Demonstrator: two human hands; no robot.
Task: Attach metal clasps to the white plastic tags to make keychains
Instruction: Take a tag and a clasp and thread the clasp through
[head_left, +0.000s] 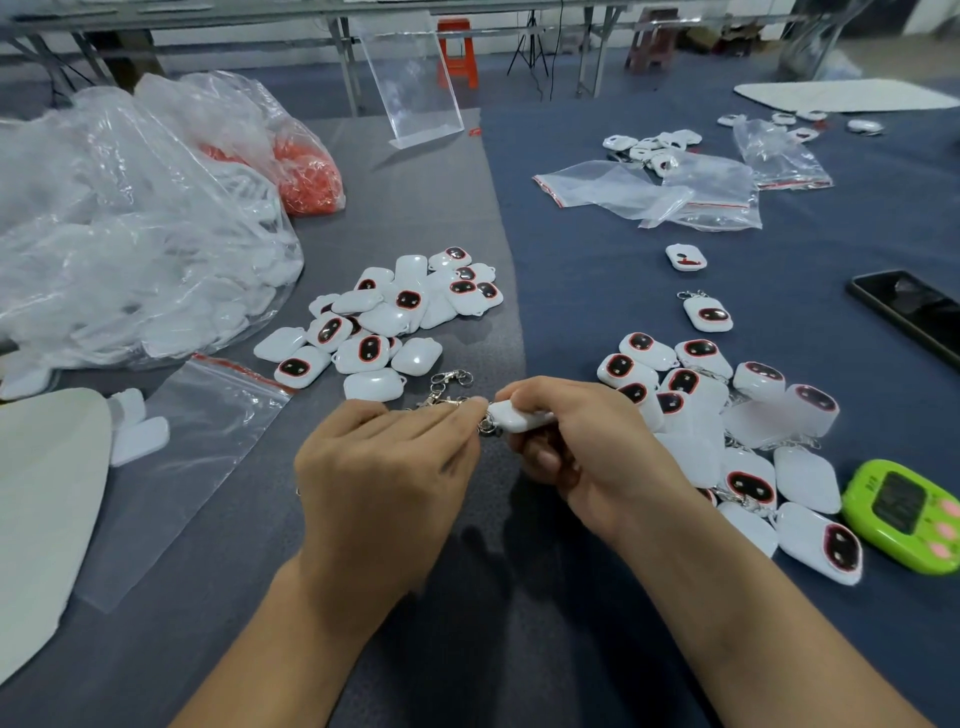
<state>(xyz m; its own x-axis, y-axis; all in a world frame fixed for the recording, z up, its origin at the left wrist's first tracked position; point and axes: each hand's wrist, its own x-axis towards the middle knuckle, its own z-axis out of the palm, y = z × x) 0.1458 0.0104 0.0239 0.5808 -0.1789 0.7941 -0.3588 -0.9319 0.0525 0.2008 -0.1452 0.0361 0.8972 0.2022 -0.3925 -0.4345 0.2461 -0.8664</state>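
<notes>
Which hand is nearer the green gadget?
Right. The right hand holds a white tag left of the green gadget, a pile of tags between them; the left hand pinches the clasp farther left.

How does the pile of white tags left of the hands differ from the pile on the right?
The left pile lies on the grey cloth; the right pile lies on the blue cloth. Metal clasps show among the right pile, none within the left pile. Both are white tags, some showing dark, red-rimmed faces.
</notes>
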